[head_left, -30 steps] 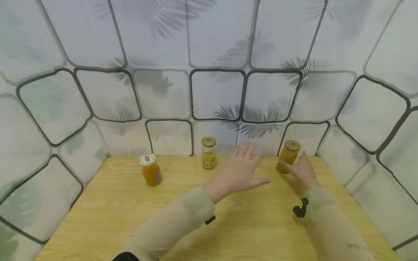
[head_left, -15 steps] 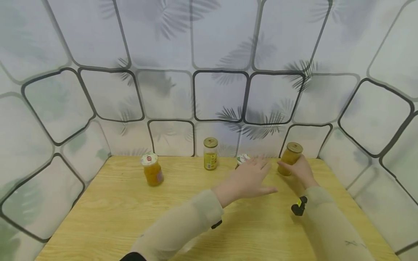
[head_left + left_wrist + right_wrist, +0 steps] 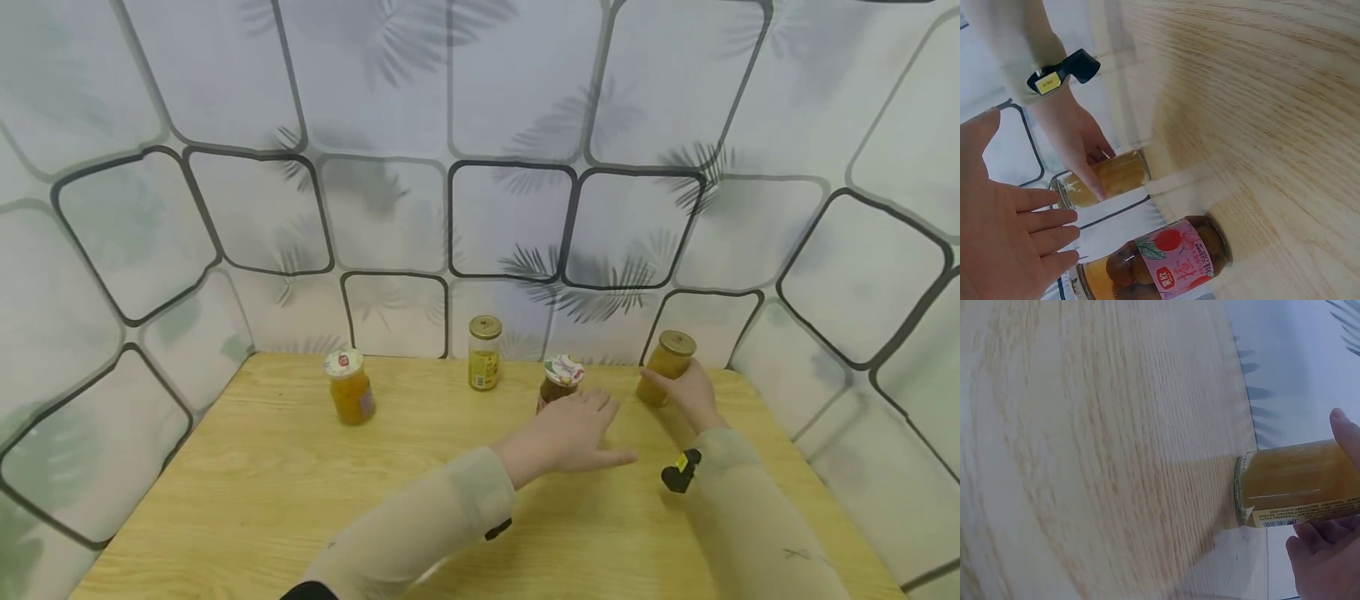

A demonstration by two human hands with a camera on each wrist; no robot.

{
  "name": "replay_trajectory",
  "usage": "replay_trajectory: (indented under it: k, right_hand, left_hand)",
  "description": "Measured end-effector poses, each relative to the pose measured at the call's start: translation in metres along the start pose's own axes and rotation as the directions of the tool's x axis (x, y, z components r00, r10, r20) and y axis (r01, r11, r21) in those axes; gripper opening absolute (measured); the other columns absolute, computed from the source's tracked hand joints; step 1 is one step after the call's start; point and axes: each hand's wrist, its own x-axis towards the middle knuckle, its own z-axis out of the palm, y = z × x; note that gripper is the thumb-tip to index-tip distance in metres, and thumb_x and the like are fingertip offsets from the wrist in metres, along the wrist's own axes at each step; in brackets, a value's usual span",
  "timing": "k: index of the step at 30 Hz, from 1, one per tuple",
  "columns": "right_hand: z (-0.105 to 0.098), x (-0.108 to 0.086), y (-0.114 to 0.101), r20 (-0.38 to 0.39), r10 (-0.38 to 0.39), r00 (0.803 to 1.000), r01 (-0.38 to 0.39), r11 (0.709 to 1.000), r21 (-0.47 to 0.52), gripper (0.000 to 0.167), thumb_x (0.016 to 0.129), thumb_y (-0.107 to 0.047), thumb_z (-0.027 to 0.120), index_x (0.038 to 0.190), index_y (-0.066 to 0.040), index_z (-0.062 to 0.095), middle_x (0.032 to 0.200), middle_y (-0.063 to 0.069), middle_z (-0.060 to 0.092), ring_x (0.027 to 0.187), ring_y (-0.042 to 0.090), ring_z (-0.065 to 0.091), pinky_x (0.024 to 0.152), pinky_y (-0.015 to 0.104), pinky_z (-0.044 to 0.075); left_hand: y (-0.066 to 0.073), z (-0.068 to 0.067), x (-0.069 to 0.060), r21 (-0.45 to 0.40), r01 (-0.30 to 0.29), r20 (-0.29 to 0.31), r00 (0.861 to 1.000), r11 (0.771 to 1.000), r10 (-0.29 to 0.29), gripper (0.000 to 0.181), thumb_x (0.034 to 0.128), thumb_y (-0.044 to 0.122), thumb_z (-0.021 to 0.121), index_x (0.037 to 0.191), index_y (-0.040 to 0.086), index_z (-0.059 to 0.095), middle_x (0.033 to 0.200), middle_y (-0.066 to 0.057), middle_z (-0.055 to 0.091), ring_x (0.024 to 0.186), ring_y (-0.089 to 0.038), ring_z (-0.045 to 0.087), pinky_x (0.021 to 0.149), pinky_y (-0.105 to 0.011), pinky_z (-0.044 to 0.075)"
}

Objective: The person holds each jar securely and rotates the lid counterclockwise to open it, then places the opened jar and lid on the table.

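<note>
My right hand (image 3: 696, 395) grips a gold-lidded glass jar of yellow contents (image 3: 663, 363) at the table's far right. In the right wrist view the thumb and fingers lie on either side of this jar (image 3: 1297, 478), its base at the table top. My left hand (image 3: 572, 430) is spread with straight fingers, in front of a jar of dark round fruit (image 3: 553, 390) with a patterned white lid. The left wrist view shows this fruit jar (image 3: 1169, 262) with a pink label, apart from the left fingers (image 3: 1047, 228).
A gold-lidded jar with a yellow label (image 3: 483, 354) stands near the back edge, left of the fruit jar. Farther left is an orange jar with a white lid (image 3: 350, 387). Patterned wall covering (image 3: 390, 217) encloses the wooden table (image 3: 247, 483) at the back and sides.
My left hand has moved slightly right and nearer me, uncovering the dark fruit jar it hid. My right hand has closed round the yellow jar, which stays about where it was.
</note>
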Motion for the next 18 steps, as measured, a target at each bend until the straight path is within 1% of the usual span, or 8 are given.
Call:
replay_trajectory:
  k: [4,7,9,13,18]
  right_hand:
    - [0.001,0.000,0.003,-0.008,0.006,1.000,-0.006,1.000,0.015,0.087,0.102,-0.046,0.068,0.153,0.017,0.034,0.151,0.042,0.047,0.137,0.056,0.051,0.119,0.065,0.042]
    - [0.002,-0.001,0.006,-0.029,0.003,1.000,-0.003,1.000,0.013,0.084,0.102,-0.044,0.069,0.152,0.016,0.039,0.150,0.042,0.049,0.137,0.055,0.053,0.118,0.064,0.043]
    - [0.002,-0.003,0.005,-0.046,0.001,0.999,-0.001,1.000,0.002,0.082,0.101,-0.043,0.071,0.150,0.016,0.042,0.149,0.041,0.052,0.135,0.055,0.054,0.117,0.064,0.045]
    - [0.001,-0.006,0.004,-0.065,-0.005,0.998,0.003,1.000,-0.028,0.078,0.100,-0.041,0.073,0.146,0.017,0.047,0.145,0.041,0.055,0.132,0.055,0.057,0.114,0.064,0.047]
    - [-0.001,-0.011,0.005,-0.063,-0.003,0.998,-0.002,0.997,-0.083,0.079,0.098,-0.042,0.076,0.141,0.019,0.050,0.141,0.042,0.057,0.128,0.056,0.060,0.111,0.064,0.050]
  left_hand:
    - [0.000,0.004,-0.001,-0.022,0.028,0.004,1.000,0.999,-0.028,0.088,0.1031,0.077,0.039,0.165,0.015,0.038,0.169,-0.003,0.043,0.155,-0.019,0.044,0.125,-0.032,0.042]
    - [0.000,0.006,-0.001,-0.031,0.051,0.017,0.999,0.998,-0.051,0.088,0.1024,0.078,0.040,0.165,0.016,0.038,0.168,0.000,0.044,0.152,-0.015,0.048,0.118,-0.031,0.050]
    - [0.000,0.008,-0.001,-0.046,0.063,0.027,0.998,0.997,-0.062,0.088,0.1022,0.077,0.041,0.165,0.017,0.038,0.168,0.001,0.045,0.151,-0.014,0.050,0.114,-0.030,0.052]
    - [-0.001,0.010,-0.002,-0.077,0.075,0.047,0.996,0.994,-0.071,0.088,0.1021,0.078,0.040,0.165,0.017,0.038,0.168,0.002,0.045,0.150,-0.013,0.050,0.114,-0.031,0.053]
    - [-0.003,0.013,-0.003,-0.136,0.090,0.074,0.994,0.987,-0.081,0.087,0.1026,0.077,0.042,0.166,0.017,0.037,0.168,0.002,0.045,0.150,-0.014,0.051,0.116,-0.032,0.051]
